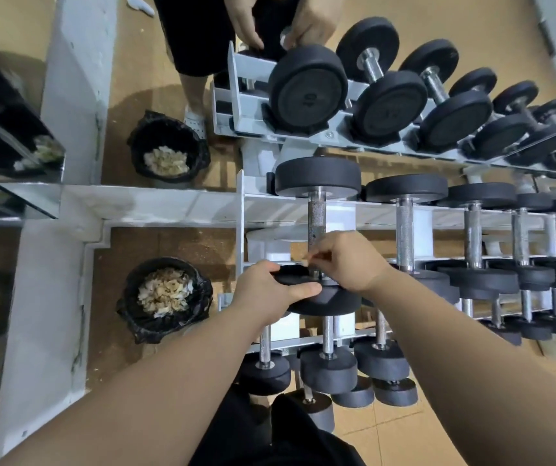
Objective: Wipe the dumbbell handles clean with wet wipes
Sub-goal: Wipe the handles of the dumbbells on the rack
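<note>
Dumbbell (317,213) axis 12-to-6 o'clock on rack (374,210) facing mirror (169,79); left hand (266,294) grips its head, right hand (347,260) pinches pale scrap (306,263).

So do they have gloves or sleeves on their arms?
No gloves, and no sleeves in view. The left forearm and right forearm are bare right up to the left hand and right hand. No watch, bracelet or ring shows. The only clothing visible is black fabric low between the arms.

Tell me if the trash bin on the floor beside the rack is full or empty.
Partly full: a heap of crumpled wipes lies inside the black-lined trash bin, below its rim.
</note>
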The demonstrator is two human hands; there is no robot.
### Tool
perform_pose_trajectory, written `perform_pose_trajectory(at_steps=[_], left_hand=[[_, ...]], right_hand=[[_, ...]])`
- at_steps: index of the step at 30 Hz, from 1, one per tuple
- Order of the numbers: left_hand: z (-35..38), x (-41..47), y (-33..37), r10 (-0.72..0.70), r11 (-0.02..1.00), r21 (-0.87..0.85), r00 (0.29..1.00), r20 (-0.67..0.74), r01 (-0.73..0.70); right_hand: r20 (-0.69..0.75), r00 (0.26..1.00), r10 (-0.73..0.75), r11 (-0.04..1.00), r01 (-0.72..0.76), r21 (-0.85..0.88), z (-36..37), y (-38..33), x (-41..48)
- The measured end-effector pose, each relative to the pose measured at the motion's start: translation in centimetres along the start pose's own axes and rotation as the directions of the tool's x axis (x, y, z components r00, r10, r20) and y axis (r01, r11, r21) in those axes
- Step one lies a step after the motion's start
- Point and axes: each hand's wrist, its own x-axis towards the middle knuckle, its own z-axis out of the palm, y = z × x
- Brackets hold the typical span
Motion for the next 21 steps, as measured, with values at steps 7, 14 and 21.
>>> perform_pose_trajectory(at_steps=[7, 14, 21], left_hand=[[-0.5, -0.4, 0.2, 0.031, 0.999, 0.008, 0.999, 0.040, -0.032], [-8.4, -2.4, -3.1, -0.051, 0.996, 0.066, 0.988, -0.146, 0.061], [-18.5, -5.5, -8.3, -0.169, 0.978, 0.021, 0.852, -0.495, 0.206]], right_hand=[[0.053, 0.989, 0.140, 0.979, -0.146, 0.141, -1.3, -2.6, 0.1], [-0.132, 0.983, 0.126, 0.914, -0.063, 0.401, 1.1, -10.0, 2.0], [0.021, 1.000, -0.002, 0.950, -0.005, 0.312, 6.9, -17.4, 5.4]])
